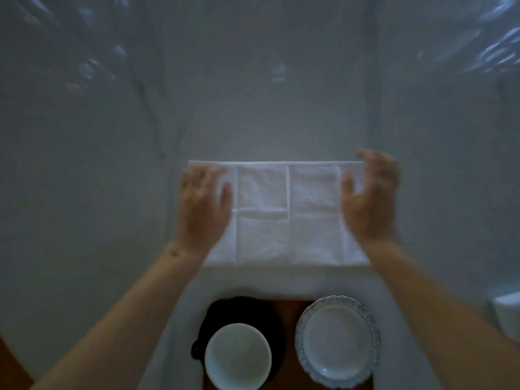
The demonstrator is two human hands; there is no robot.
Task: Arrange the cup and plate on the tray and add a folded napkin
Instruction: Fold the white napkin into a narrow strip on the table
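Note:
A white napkin [287,215] lies spread flat on the pale table, creased into several panels. My left hand [204,205] rests palm down on its left edge. My right hand [371,195] hovers over its right edge with the fingers curled and apart, thumb toward the cloth. Nearer to me a brown wooden tray [289,333] holds a black cup with a white inside [237,357] on the left and a white plate with a scalloped patterned rim [337,342] on the right. The cup's handle points left.
The pale, glossy table surface [112,164] stretches far behind and to both sides of the napkin. A white object [508,313] is partly visible at the right edge. Brown floor or wood shows at the lower left corner.

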